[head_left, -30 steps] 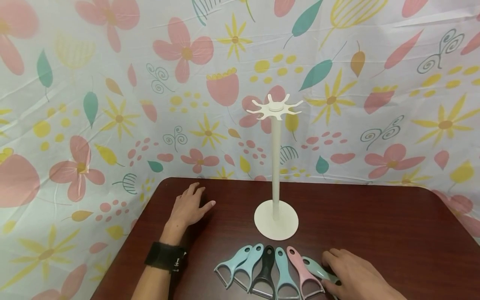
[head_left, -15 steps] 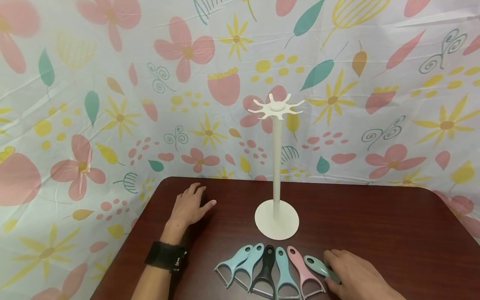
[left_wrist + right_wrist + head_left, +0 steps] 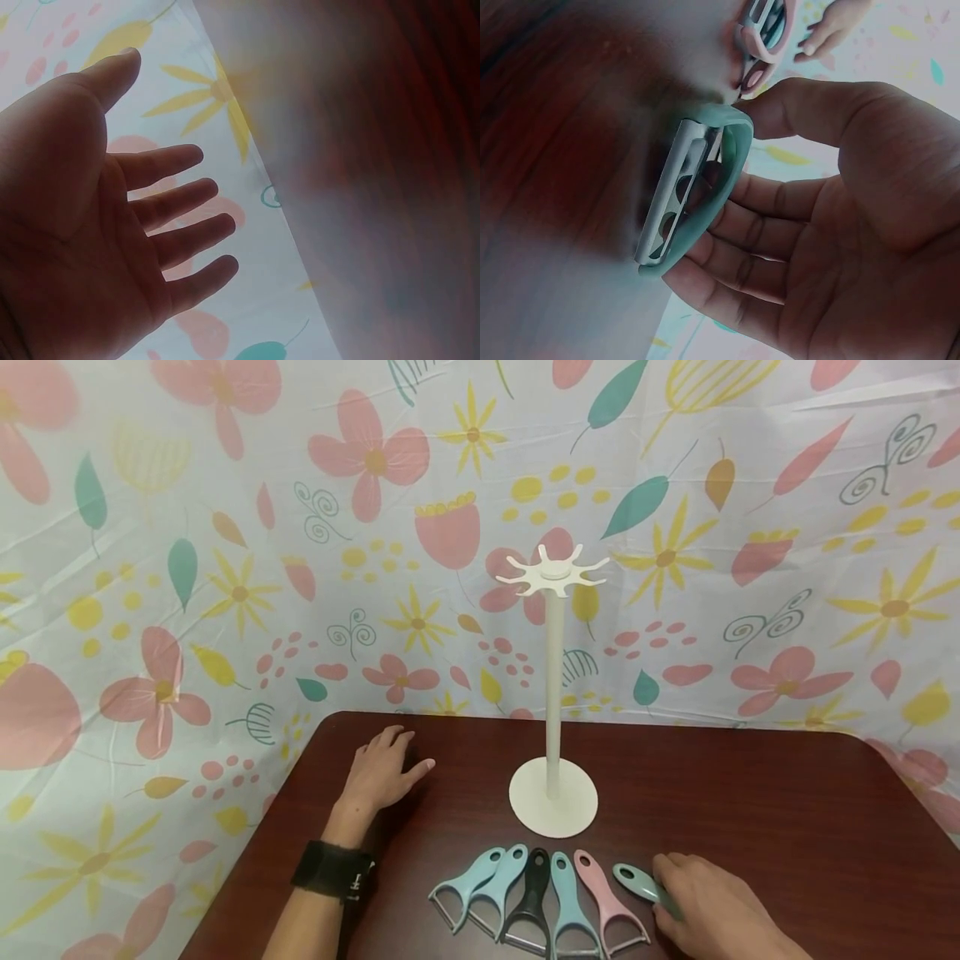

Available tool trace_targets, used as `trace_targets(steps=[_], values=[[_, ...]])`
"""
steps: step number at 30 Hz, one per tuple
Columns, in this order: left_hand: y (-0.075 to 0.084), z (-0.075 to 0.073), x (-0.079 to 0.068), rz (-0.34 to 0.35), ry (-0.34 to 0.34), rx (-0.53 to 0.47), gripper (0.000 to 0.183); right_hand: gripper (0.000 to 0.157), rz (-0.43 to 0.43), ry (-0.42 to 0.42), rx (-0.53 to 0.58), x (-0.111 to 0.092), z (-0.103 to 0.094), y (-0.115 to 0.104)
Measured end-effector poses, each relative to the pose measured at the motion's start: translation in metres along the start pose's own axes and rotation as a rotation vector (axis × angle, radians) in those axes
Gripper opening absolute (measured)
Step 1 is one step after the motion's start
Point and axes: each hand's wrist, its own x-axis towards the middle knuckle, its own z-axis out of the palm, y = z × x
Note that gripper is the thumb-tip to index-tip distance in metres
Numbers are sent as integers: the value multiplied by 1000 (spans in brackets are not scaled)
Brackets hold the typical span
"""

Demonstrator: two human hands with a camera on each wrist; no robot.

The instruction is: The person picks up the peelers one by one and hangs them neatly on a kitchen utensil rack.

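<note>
My right hand (image 3: 712,906) holds a sage-green peeler (image 3: 637,882) at the right end of a fanned row of peelers. In the right wrist view, thumb and fingers pinch the frame of this peeler (image 3: 739,161), its metal blade facing the camera. Beside it lies a pink peeler (image 3: 600,889), then a light blue peeler (image 3: 567,893), a black peeler (image 3: 536,889) and two more light blue ones at the left. Over the table's left side lies my left hand (image 3: 378,772), fingers spread and holding nothing; the left wrist view shows its bare palm (image 3: 82,217).
A white stand (image 3: 552,693) rises from a round base (image 3: 532,802) behind the peelers, with a ring of bare hooks (image 3: 553,575) on top. The dark red-brown table (image 3: 720,810) ends at a floral cloth (image 3: 450,635) behind and to the left.
My right hand and the sage-green peeler have shifted slightly right, widening the gap to the pink peeler. My left hand stays in place.
</note>
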Motion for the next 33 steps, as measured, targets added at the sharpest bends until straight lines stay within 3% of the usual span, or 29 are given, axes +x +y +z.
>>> trace_targets(steps=[7,17,21,28,33], values=[[5,0,1,9,-13,-6,74,27,-1,13,8,0,-1,0],[6,2,1,45,-40,-85,72,28,-26,224,46,-1,-8,-6],[8,2,1,79,-52,-153,70,27,-16,287,70,1,-12,-8],[18,4,2,144,-87,-233,69,25,8,309,86,1,-15,-11],[26,8,4,212,-86,-263,68,25,-30,398,77,2,-15,-12]])
